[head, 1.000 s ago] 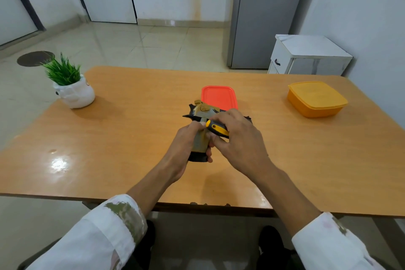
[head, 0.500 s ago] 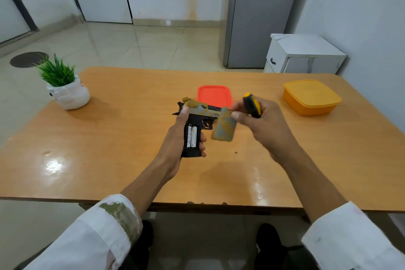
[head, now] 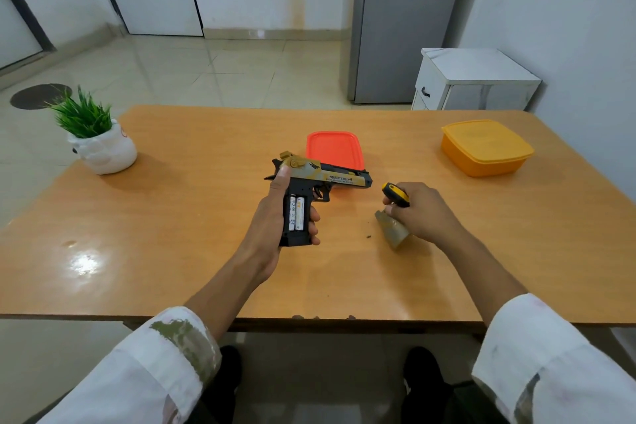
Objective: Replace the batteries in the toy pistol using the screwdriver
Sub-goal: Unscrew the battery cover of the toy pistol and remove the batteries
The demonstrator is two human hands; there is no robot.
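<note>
My left hand [head: 272,217] grips the toy pistol [head: 323,175] by its black grip, barrel pointing right, just above the table. The grip's side is uncovered and two white batteries [head: 296,213] show inside it. My right hand [head: 423,213] is closed around the yellow-and-black screwdriver [head: 395,194] and also pinches the tan grip cover [head: 392,231], whose lower end rests on the table to the right of the pistol. A tiny dark speck [head: 368,236], perhaps a screw, lies on the table left of the cover.
A red lid [head: 335,148] lies flat behind the pistol. An orange lidded box [head: 487,146] stands at the far right. A small potted plant [head: 98,138] sits at the far left. The wooden table [head: 172,217] ends at its near edge just before my sleeves.
The cover has come off the pistol's grip, exposing the batteries. My right hand has carried the cover and screwdriver away to the right and down onto the table.
</note>
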